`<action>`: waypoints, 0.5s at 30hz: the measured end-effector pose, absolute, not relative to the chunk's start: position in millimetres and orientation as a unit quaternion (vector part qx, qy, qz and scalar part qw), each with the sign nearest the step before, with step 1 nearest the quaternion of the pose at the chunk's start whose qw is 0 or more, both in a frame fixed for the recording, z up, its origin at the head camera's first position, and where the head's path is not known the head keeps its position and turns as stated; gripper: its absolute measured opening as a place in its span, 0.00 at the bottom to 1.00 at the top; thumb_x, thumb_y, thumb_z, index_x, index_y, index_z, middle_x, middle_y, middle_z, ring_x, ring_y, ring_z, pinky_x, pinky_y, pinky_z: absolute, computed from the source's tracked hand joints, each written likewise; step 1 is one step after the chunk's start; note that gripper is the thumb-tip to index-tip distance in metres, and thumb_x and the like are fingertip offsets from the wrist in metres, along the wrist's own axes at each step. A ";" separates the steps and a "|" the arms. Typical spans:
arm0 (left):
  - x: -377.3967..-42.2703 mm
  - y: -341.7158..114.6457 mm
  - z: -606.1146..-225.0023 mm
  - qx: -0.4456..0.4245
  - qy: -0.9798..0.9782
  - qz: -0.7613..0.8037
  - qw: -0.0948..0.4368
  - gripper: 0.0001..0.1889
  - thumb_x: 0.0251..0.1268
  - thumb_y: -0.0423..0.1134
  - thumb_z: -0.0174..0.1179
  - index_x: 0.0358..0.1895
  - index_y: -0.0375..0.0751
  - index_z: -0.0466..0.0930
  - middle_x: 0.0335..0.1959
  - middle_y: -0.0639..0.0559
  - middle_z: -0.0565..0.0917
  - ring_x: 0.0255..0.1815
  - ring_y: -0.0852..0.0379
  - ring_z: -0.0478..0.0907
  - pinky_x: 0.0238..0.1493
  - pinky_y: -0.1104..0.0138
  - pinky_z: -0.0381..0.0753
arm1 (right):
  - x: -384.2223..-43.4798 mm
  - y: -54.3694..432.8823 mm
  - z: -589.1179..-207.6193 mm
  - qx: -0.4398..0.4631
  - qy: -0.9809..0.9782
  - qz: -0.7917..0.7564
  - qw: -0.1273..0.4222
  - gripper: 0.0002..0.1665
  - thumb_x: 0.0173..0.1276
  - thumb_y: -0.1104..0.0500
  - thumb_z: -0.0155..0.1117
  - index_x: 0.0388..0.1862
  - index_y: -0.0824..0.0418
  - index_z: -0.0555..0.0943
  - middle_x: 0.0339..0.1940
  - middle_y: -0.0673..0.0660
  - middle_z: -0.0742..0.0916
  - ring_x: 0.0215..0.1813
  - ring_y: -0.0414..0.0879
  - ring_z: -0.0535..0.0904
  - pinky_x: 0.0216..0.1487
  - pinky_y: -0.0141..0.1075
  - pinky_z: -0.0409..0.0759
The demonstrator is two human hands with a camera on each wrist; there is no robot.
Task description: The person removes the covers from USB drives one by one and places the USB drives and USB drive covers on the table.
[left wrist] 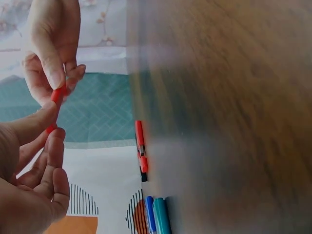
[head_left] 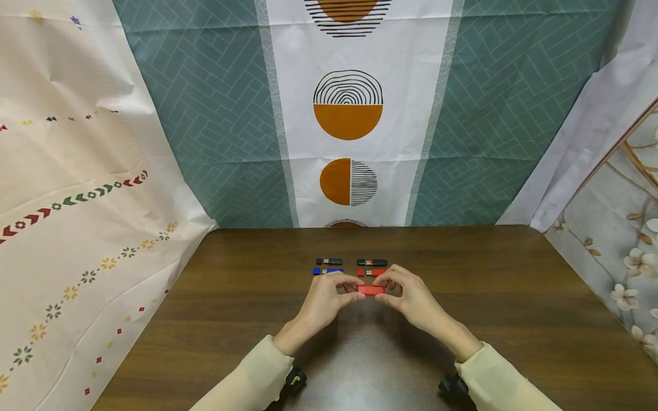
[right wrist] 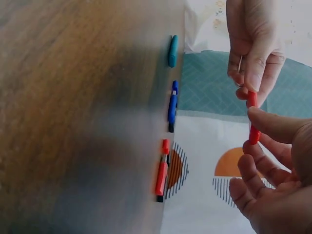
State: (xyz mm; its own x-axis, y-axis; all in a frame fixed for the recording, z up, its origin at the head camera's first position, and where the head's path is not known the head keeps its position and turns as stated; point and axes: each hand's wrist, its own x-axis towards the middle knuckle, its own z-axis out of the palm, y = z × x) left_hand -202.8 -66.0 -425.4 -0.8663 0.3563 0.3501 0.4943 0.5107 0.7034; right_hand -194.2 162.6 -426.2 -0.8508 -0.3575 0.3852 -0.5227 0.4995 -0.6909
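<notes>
A red USB flash drive (head_left: 371, 290), its cap end and plug end shut together as one stick, is held above the table by both hands. My left hand (head_left: 325, 299) pinches its left end between thumb and fingers. At its right end my right hand (head_left: 413, 297) pinches it likewise. Just behind the hands lies another red USB flash drive (head_left: 378, 273), its plug bare and its red cap (head_left: 360, 273) a little to the left. A blue USB flash drive (head_left: 335, 271) lies behind the left hand, its blue cap (head_left: 316, 271) apart from it.
Farther back lie a black USB flash drive (head_left: 335, 261) and a black one with red (head_left: 379, 262), each with its plug showing. A teal stick (right wrist: 173, 51) lies on the wooden table (head_left: 231, 319), hidden in the head view. Patterned cloths (head_left: 231, 142) hang around the table.
</notes>
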 end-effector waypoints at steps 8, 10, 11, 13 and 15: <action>-204.2 -66.8 -426.5 -0.256 -0.866 -0.423 0.077 0.11 0.58 0.40 0.77 0.43 0.44 0.93 0.33 0.58 0.87 0.34 0.64 0.81 0.37 0.69 0.79 | -194.9 163.0 -426.8 0.257 -0.863 0.424 0.094 0.14 0.61 0.64 0.80 0.44 0.54 0.88 0.38 0.46 0.82 0.41 0.47 0.76 0.42 0.42 0.77; -203.9 -67.1 -426.7 -0.256 -0.867 -0.422 0.075 0.11 0.58 0.41 0.77 0.43 0.44 0.93 0.34 0.58 0.88 0.34 0.64 0.81 0.37 0.69 0.79 | -194.7 163.2 -427.0 0.261 -0.864 0.419 0.095 0.14 0.61 0.65 0.80 0.44 0.54 0.88 0.38 0.47 0.83 0.41 0.46 0.76 0.42 0.40 0.76; -203.6 -67.3 -426.7 -0.255 -0.867 -0.421 0.074 0.11 0.58 0.41 0.77 0.43 0.44 0.93 0.34 0.58 0.88 0.34 0.64 0.81 0.37 0.69 0.79 | -194.6 163.3 -427.2 0.262 -0.865 0.417 0.096 0.14 0.61 0.65 0.80 0.44 0.54 0.88 0.38 0.47 0.83 0.41 0.45 0.76 0.43 0.39 0.76; -203.2 -67.5 -427.0 -0.256 -0.868 -0.419 0.074 0.11 0.58 0.41 0.77 0.44 0.45 0.93 0.34 0.58 0.88 0.35 0.64 0.81 0.37 0.69 0.78 | -194.3 163.6 -427.5 0.262 -0.866 0.414 0.099 0.14 0.60 0.65 0.80 0.44 0.54 0.88 0.38 0.47 0.83 0.41 0.44 0.75 0.43 0.38 0.75; -203.3 -67.5 -427.6 -0.258 -0.868 -0.417 0.076 0.11 0.58 0.41 0.77 0.43 0.45 0.92 0.34 0.58 0.87 0.35 0.64 0.81 0.37 0.69 0.78 | -194.1 164.0 -427.9 0.262 -0.868 0.411 0.100 0.14 0.60 0.65 0.80 0.44 0.54 0.88 0.38 0.46 0.82 0.41 0.44 0.75 0.44 0.38 0.75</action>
State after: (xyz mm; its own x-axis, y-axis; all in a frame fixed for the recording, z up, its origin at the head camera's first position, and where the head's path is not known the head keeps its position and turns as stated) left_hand -203.3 -67.5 -427.6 -0.8552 0.3853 0.3467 0.5115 0.5191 0.6848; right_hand -194.1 164.0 -427.9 -0.8429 -0.3715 0.3893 -0.5366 0.5257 -0.6601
